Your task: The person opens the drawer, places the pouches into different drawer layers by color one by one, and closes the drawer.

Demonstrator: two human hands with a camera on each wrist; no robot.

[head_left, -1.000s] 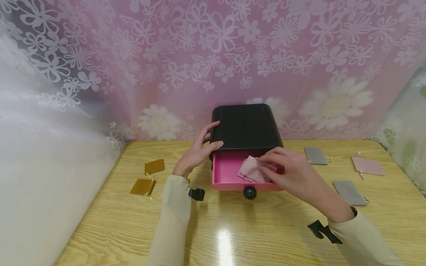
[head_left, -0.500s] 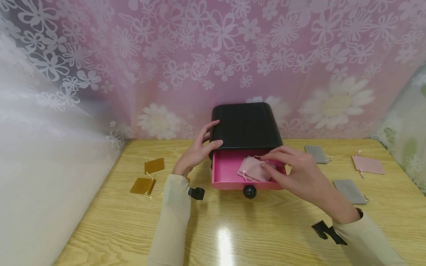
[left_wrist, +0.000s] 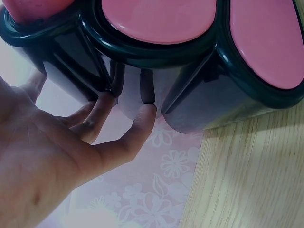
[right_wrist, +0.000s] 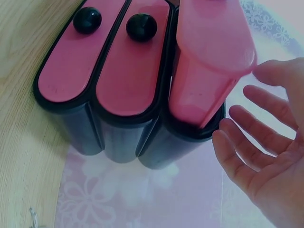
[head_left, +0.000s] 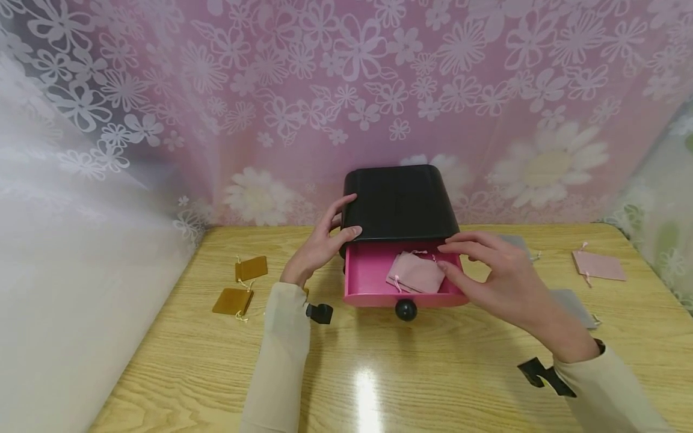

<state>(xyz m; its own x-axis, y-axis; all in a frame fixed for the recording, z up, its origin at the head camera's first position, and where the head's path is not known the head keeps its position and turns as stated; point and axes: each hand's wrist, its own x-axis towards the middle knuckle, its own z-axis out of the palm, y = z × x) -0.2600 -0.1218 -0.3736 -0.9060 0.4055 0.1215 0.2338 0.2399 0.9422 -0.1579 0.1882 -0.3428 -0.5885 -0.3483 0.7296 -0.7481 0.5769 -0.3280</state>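
Observation:
A black drawer unit (head_left: 397, 204) with three pink-fronted drawers stands at the back of the table. Its top drawer (head_left: 368, 301) is pulled out, with a black knob (head_left: 406, 310) on the front. Pale pink drawstring pouches (head_left: 415, 272) lie overlapping inside it, toward the right. My left hand (head_left: 319, 246) rests against the unit's left side, thumb at the top front edge and fingers spread. Over the drawer's right side hovers my right hand (head_left: 500, 279), fingers apart and nothing between them. The right wrist view shows that hand's fingertips (right_wrist: 227, 142) beside the unit.
On the left of the table (head_left: 433, 373) lie mustard-brown pouches (head_left: 233, 300). At the right are a pink pouch (head_left: 598, 266) and grey pouches (head_left: 574, 308), partly behind my right hand. A flowered curtain (head_left: 303, 120) hangs close behind the unit.
My right hand has let go of the pink pouch in the drawer and drawn back to the right, its fingers opening. The left hand has stayed on the unit.

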